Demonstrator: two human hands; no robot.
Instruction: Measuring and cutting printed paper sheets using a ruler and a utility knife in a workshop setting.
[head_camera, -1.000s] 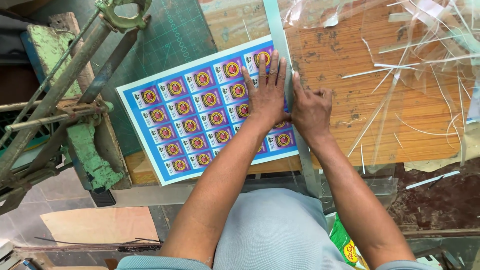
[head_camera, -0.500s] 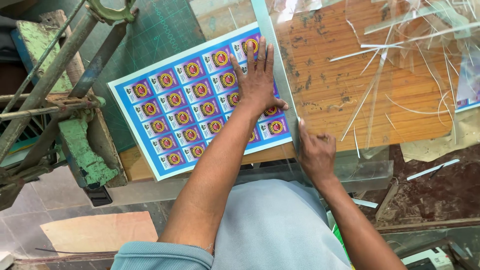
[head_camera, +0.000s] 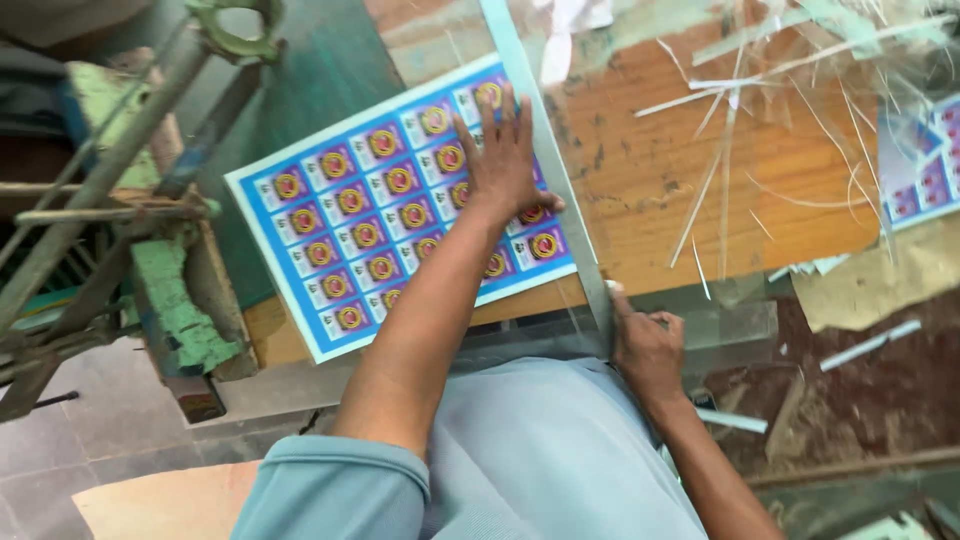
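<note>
Fingers of the left hand (head_camera: 505, 165) spread flat, pinning the uncut label sheet (head_camera: 400, 205); right hand (head_camera: 645, 345) grips the cutter blade (head_camera: 555, 170) at five o'clock, trimmings (head_camera: 740, 150) already scattered.

even, diffuse daylight; scene bright, shadows soft and faint. pale glare on the clear plastic film (head_camera: 800, 110) at upper right, washing out detail beneath. slight motion blur throughout. green metal frame (head_camera: 120, 210) at left is soft. wide-angle bending at the edges.
</note>
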